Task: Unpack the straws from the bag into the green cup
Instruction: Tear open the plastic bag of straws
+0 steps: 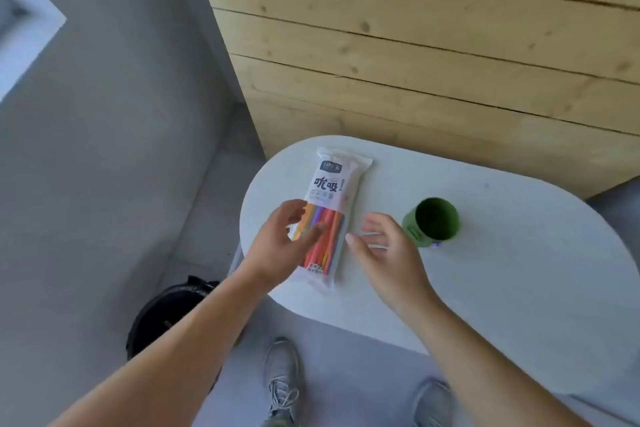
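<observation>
Head view looks down on my two hands over the white worktop (502,281), and I judge that the task is only at its beginning. The green cup (434,222) stands upright on the worktop, and its inside looks dark, with no straw in it. The bag (337,184) lies flat to the left of the green cup, a little apart from it, with its printed end farther from me than the cup. The coloured straws (329,236) all lie inside the bag, behind its clear part. Both ends of the bag look closed, but I cannot tell for sure whether it is sealed.

My left hand (277,248) is over the near part of the bag, on the side away from the green cup. Its fingers are loosely bent and spread, and they hold nothing; whether they touch the plastic I cannot tell. My right hand (386,248) is between the bag and the green cup, just beside the cup, with the palm turned to the bag and the fingers wide and relaxed, also holding nothing.

So nothing is done yet. What is left, as I judge it: to take the bag, to open it, to pull the straws out, and to put them upright into the green cup.
</observation>
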Demonstrator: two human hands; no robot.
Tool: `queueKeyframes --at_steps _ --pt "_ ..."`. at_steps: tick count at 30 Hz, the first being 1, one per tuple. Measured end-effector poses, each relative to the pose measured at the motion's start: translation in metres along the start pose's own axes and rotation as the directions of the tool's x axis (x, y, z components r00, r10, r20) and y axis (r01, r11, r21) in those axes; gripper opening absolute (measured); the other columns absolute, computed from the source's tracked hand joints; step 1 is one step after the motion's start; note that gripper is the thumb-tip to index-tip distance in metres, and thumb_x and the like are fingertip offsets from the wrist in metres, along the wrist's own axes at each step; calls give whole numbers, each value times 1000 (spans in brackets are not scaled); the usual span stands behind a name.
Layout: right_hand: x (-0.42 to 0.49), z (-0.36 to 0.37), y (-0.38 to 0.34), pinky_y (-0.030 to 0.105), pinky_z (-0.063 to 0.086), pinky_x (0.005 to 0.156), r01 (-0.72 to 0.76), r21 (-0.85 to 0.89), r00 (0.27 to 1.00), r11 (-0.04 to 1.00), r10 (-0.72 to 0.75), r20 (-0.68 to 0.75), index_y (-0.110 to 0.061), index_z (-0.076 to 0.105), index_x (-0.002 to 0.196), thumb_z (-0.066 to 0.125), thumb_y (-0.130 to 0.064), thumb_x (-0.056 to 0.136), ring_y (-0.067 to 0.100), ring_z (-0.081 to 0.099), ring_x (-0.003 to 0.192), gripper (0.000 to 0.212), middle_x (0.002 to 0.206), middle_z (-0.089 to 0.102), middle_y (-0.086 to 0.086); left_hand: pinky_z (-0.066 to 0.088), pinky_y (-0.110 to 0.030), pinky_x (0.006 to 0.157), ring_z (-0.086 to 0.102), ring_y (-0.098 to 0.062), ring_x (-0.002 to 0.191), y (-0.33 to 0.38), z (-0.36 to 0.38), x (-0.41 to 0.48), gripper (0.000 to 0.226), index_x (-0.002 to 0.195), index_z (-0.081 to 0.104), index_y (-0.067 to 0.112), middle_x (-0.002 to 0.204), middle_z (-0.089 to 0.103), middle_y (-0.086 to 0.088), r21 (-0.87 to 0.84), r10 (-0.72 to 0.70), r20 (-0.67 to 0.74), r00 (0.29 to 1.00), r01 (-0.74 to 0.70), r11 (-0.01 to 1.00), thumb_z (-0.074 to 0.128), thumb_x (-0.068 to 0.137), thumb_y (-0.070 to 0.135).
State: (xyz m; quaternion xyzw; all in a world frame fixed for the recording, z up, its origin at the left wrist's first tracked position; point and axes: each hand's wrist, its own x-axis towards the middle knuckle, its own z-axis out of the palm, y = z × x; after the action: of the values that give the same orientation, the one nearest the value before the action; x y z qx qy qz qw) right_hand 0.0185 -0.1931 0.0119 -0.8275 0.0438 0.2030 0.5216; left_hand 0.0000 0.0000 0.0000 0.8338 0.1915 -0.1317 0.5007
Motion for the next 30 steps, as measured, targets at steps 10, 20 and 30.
queueKeyframes --at_steps 10,20,30 --pt "110 47 53 22 40 89 99 53 979 994 -88 -183 -26 55 127 67 -44 89 7 55 118 44 129 56 -8 46 -19 80 59 -14 119 -45 35 115 67 147 46 20 133 58 2 -86 -6 -133 991 -5 996 68 92 51" --pt "156 55 67 36 49 94 105 248 982 963 -61 -181 -26 35 144 67 -49 85 15 60 109 70 126 58 -4 51 -33 90 63 -17 105 -39 46 152 71 133 54 20 116 64 1 -70 -3 -141 990 -7 998 73 81 64" --pt "112 35 39 42 53 97 456 150 870 877 -405 -281 -52 11 151 65 -63 77 13 65 110 92 119 65 -4 60 -34 70 76 -20 71 -16 40 100 43 102 70 11 83 80 -1 -358 241 -206 949 -302 883 79 84 49"
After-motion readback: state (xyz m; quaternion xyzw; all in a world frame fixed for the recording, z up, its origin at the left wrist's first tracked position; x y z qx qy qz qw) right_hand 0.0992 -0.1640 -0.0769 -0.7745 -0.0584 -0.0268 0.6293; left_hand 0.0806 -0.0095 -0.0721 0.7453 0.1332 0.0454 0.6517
